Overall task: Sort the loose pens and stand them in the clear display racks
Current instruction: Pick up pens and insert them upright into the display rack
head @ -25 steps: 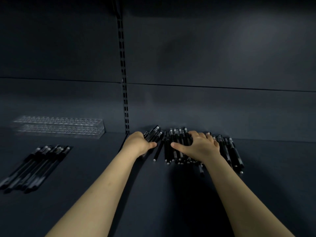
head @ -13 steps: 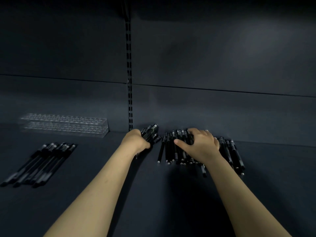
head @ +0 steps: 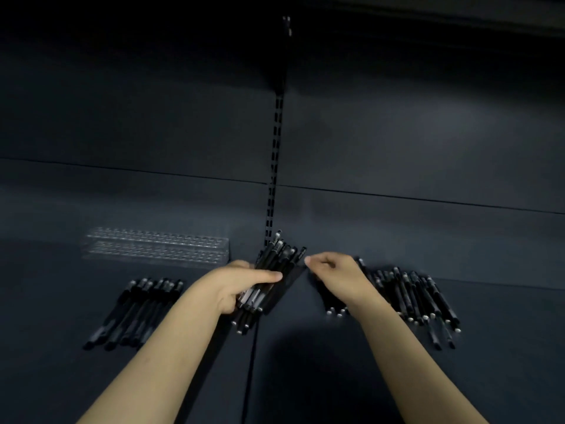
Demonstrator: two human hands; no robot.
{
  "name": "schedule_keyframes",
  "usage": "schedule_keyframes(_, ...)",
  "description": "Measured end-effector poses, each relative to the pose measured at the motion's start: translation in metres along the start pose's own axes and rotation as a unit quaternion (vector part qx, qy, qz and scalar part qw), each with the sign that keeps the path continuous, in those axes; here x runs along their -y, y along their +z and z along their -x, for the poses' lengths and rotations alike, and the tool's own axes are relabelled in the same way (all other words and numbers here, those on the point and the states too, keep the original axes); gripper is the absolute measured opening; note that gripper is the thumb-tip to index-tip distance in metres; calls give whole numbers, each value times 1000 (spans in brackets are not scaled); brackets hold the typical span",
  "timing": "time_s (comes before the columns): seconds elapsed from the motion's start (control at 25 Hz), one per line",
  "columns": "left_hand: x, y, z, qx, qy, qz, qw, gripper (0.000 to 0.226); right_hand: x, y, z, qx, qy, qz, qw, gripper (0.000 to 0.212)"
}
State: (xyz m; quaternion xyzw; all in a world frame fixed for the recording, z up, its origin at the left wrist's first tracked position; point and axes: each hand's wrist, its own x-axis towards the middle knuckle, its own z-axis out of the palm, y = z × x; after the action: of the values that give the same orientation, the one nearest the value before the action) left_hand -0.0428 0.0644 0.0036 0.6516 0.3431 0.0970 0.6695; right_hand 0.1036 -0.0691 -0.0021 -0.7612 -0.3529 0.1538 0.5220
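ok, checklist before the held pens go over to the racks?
1. Left hand grip on pen bundle: ok, thumb and fingers curl round it.
2. Right hand clear of the bundle: cannot tell, its fingertips sit at the bundle's right edge.
3. Bundle ends flush: not ok, ends are staggered.
4. Clear racks free to fill: ok, no pens stand in them.
5. Way to the racks: ok, left pen row lies flat in front of them.
6. Right pen pile sorted: not ok, lies loose on the shelf.
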Motion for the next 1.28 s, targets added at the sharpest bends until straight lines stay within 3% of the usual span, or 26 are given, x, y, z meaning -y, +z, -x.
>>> schedule_keyframes(0.08, 5, -30, 20, 26, 8, 21, 999, 27, 26, 37, 7, 56, 37, -102, 993, 16)
schedule_keyframes(0.2, 16, -87, 36, 25, 19, 46, 998, 50, 61, 100, 15, 56, 63, -221, 972, 11)
schedule_keyframes(0.36, 31, -166, 65, -24, 64, 107, 992, 15, 98, 175, 24, 32, 87, -291, 952, 25)
schedule_keyframes(0.52, 48, -241, 93, -46, 81, 145, 985, 15, 132, 239, 30, 12, 80, -327, 942, 36)
schedule_keyframes(1.28, 78, -500, 131, -172, 86, 250, 949, 21, 247, 486, -2, 110, 46, -276, 954, 35)
